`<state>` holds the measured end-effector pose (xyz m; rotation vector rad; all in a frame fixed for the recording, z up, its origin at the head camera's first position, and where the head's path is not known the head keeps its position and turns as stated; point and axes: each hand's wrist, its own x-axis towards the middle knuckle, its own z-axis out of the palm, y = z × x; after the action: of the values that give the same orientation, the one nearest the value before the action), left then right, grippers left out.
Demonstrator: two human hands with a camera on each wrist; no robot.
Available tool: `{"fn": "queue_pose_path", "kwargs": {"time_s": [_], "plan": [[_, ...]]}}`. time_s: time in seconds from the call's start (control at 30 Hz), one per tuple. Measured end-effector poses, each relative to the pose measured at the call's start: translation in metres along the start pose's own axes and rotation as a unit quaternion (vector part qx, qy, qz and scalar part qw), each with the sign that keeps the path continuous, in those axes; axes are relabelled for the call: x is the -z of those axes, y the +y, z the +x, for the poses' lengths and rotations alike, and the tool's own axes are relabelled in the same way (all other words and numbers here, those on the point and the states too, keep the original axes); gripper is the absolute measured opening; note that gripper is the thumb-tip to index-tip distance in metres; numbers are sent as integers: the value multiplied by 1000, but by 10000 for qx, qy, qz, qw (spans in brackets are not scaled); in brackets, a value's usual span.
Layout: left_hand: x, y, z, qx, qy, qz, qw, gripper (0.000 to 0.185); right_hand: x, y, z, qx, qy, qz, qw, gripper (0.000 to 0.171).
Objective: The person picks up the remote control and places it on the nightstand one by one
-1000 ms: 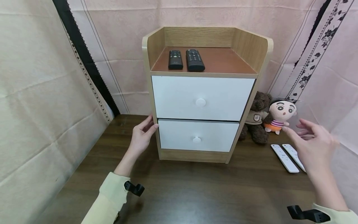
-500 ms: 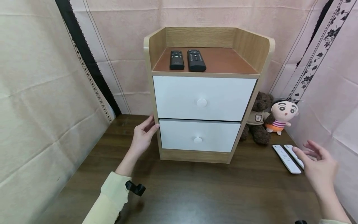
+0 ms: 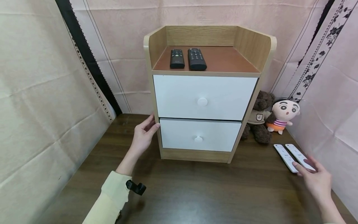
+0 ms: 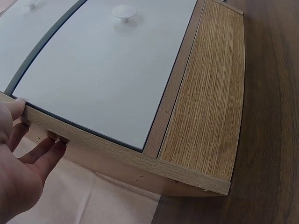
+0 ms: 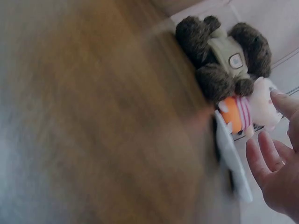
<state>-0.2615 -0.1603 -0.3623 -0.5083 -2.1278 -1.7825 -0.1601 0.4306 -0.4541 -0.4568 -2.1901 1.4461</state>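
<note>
A small wooden cabinet (image 3: 195, 156) with two white drawers stands on the table. My left hand (image 3: 142, 137) grips its left edge, thumb at the front edge and fingers against the side panel, as the left wrist view shows. Two white remote controls (image 3: 286, 158) lie side by side on the table to the right. My right hand (image 3: 316, 179) is at their near ends, thumb and fingers apart and overlapping them in the head view. The right wrist view is blurred; there the hand (image 5: 280, 172) has fingers spread near a white remote (image 5: 232, 156).
Two black remote controls (image 3: 177, 59) lie on the cabinet's brown top. A brown teddy bear (image 3: 261, 133) and a doll (image 3: 285, 110) in orange shorts sit right of the cabinet. Pale cloth (image 3: 332, 102) hangs around the dark wood table (image 3: 195, 193).
My right hand has come down from beside the doll to the near ends of the white remote controls. The left hand stays on the cabinet's edge.
</note>
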Motion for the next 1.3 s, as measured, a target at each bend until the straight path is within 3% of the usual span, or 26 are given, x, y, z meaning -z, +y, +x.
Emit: {"fn": "queue_pose_path", "kwargs": {"time_s": [0.1, 0.2, 0.33, 0.43, 1.3], "plan": [[1, 0, 0, 17, 26, 17, 10000, 54, 0, 8, 2, -20, -82, -239, 9997, 75], [1, -1, 0, 8, 28, 30, 10000, 54, 0, 15, 6, 23, -195, -915, 9956, 73], [1, -1, 0, -5, 21, 26, 10000, 53, -2, 22, 11, 257, -325, -2116, 9765, 71], [0, -1, 1, -22, 40, 27, 10000, 53, -4, 25, 13, 407, -279, -2588, 9647, 68], [0, 0, 1, -72, 17, 95, 9999, 55, -18, 33, 18, -205, 7, -2662, 9637, 61]]}}
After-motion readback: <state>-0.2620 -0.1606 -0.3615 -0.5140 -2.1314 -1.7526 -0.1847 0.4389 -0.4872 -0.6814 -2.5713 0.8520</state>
